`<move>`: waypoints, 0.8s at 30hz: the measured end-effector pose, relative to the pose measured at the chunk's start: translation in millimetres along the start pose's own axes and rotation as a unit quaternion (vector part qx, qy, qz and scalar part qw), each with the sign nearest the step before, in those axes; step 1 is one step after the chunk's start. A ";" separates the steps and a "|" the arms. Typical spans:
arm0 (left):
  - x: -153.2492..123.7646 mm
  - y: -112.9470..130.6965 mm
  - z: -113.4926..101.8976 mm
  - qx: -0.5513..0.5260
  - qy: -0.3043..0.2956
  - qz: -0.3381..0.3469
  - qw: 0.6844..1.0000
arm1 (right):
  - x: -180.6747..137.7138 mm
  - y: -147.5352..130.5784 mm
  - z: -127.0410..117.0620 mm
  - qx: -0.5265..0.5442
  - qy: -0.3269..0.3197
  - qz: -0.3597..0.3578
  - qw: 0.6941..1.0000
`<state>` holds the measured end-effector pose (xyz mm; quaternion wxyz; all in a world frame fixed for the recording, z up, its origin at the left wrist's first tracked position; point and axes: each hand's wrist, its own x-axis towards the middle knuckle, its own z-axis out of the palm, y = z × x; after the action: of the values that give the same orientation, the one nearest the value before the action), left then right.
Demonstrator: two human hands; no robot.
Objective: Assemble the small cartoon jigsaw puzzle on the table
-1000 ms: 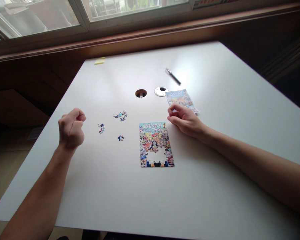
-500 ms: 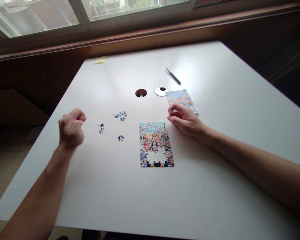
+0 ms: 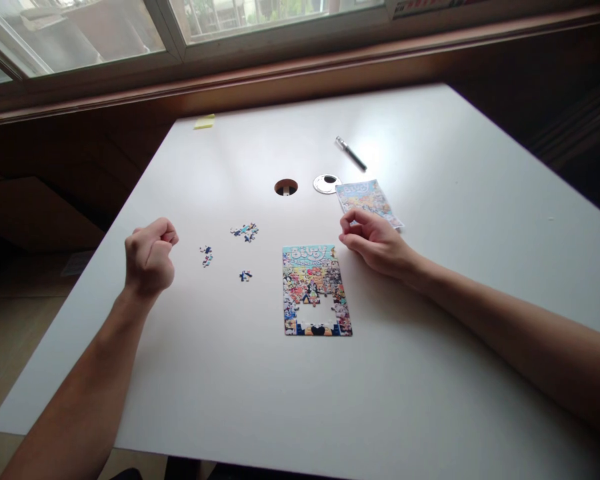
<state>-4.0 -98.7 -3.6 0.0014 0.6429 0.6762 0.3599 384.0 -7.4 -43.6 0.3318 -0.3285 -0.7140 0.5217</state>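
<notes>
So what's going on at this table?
A person has a colorful jigsaw puzzle lying on a white table, mostly put together but with a gap low in its middle. Loose pieces sit in three small groups between the puzzle and the left hand, which is closed in a fist. The right hand is loosely curled by the puzzle's top right corner, in front of a picture card. I can't see anything held in either hand.
</notes>
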 end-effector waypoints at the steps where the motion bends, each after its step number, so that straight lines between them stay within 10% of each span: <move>1: 0.4 -0.6 0.0 0.000 0.001 0.000 1.000 | 0.0 -0.2 0.1 -0.001 0.000 0.001 1.000; 24: 2.5 -2.0 9.5 0.105 -0.006 0.014 0.994 | -0.4 0.5 -0.2 -0.013 0.009 0.001 1.000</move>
<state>-1.8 -91.7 -10.4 -0.0674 0.6512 0.7010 0.2828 384.5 -7.5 -44.1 0.3332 -0.3378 -0.7178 0.5095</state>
